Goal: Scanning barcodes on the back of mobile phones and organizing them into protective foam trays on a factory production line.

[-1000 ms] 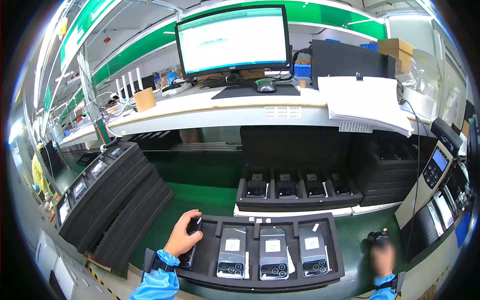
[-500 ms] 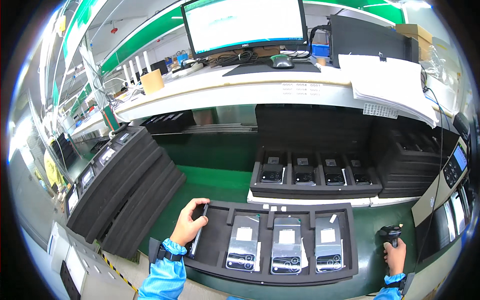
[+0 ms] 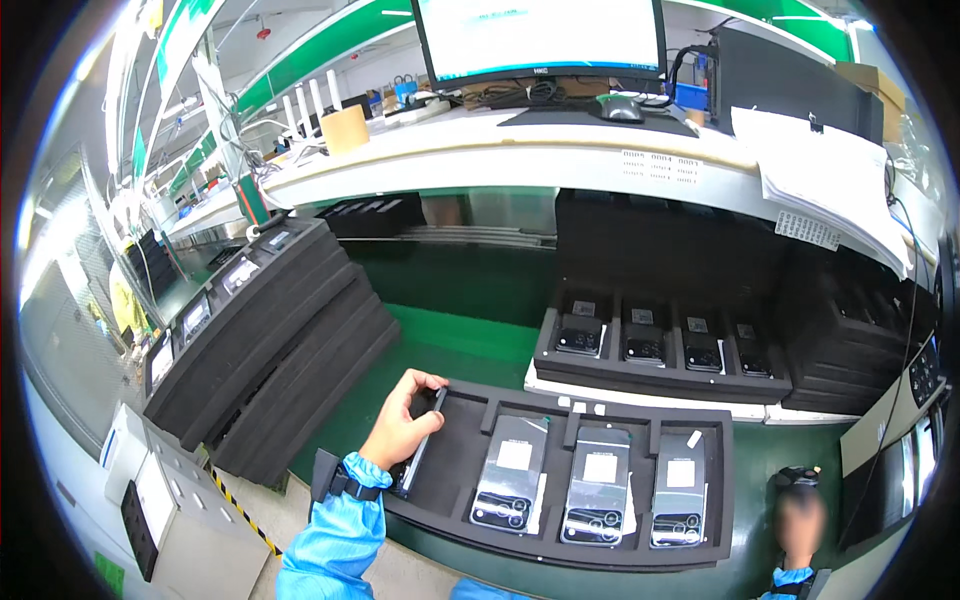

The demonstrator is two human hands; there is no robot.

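My left hand (image 3: 402, 428) is closed around a phone (image 3: 428, 440) held on its edge at the left end of a black foam tray (image 3: 455, 450). Thumb and fingers grip its sides, and little of its face shows. Three phones lie back up in the tray's other slots: one (image 3: 492, 510) beside the bare left slot, one (image 3: 585, 518) in the middle, one (image 3: 672, 525) at the right. Each bears a white label. Right of the tray, my right hand (image 3: 800, 525), smeared by blur, is wrapped round a black handheld scanner (image 3: 797, 480).
Behind the tray, another foam tray (image 3: 640, 370) holds several phones. Stacked foam trays stand at left (image 3: 290, 340) and right (image 3: 850, 340). A shelf (image 3: 500, 155) above carries a monitor (image 3: 540, 40), a mouse (image 3: 620, 108) and papers (image 3: 820, 180). A cable hangs at the right.
The whole view has shifted, so the scene sits further right in the picture. My left hand keeps hold of the phone on edge. My right hand with the scanner has become blurred.
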